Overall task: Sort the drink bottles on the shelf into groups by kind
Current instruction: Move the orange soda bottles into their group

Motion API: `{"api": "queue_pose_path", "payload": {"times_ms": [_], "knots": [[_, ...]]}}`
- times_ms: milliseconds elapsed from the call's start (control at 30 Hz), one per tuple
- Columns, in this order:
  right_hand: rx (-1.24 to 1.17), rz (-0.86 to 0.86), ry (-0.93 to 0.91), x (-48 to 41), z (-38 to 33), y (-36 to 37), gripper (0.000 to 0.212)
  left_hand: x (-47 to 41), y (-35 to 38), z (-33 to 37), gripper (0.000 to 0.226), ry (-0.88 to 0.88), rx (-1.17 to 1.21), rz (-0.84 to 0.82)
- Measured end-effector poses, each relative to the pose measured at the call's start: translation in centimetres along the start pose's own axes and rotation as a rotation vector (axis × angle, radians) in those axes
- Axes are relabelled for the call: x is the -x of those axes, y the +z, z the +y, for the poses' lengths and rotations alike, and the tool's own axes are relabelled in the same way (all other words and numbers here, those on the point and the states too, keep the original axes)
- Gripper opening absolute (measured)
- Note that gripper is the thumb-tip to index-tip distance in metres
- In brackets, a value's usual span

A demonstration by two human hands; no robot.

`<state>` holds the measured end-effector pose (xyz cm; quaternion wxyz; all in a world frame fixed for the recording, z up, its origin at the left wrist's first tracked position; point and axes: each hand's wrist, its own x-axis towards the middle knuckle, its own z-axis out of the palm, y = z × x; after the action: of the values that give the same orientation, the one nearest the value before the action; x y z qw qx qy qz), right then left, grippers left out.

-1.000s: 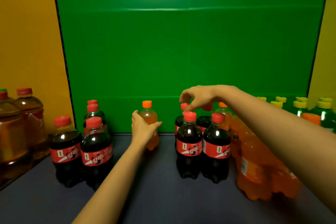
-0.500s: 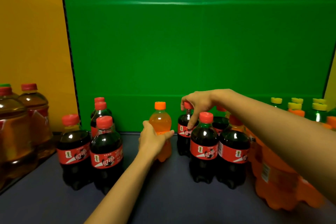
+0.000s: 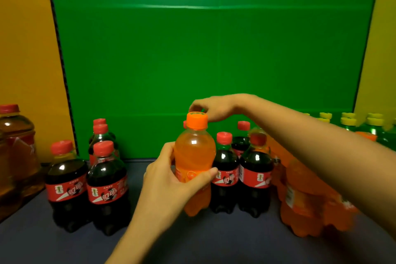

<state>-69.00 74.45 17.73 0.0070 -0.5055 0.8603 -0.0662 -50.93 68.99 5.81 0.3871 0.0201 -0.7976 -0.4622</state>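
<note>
1. The large amber bottles (image 3: 15,152) at far left are cut off by the frame edge.
2. The left hand (image 3: 171,180) wraps its fingers around the orange soda bottle (image 3: 195,156), above the shelf (image 3: 214,242); it should carry upright, clear of the cola bottles (image 3: 240,169).
3. The right hand (image 3: 214,107) reaches behind the orange cap; its fingers' pinch is hidden.
4. The green bottles (image 3: 372,126) show mostly caps.
</note>
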Motion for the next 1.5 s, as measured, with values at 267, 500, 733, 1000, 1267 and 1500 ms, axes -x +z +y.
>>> {"api": "queue_pose_path", "payload": {"times_ms": [267, 500, 733, 1000, 1267, 1500], "knots": [[0.072, 0.458, 0.019, 16.7, 1.3, -1.8, 0.03, 3.9, 6.7, 1.4, 0.065, 0.048, 0.084, -0.099], [-0.073, 0.968, 0.201, 27.9, 6.5, 6.3, 0.054, 5.5, 12.1, 1.9, 0.067, 0.028, 0.161, -0.074], [-0.604, 0.927, 0.454, 27.5, 10.5, 13.6, 0.122, 6.2, 15.1, 2.3, 0.069, 0.006, 0.169, -0.041], [-0.622, 0.952, 0.42, 26.2, 11.2, 15.3, 0.11, 6.2, 17.0, 2.0, 0.071, -0.024, 0.173, -0.02], [-0.621, 0.965, 0.432, 26.0, 12.5, 15.6, 0.102, 5.6, 18.0, 2.6, 0.077, 0.012, 0.06, -0.03], [-0.667, 1.002, 0.401, 26.7, 11.9, 15.3, 0.133, 5.8, 16.9, 2.5, 0.079, 0.016, -0.052, -0.026]]}}
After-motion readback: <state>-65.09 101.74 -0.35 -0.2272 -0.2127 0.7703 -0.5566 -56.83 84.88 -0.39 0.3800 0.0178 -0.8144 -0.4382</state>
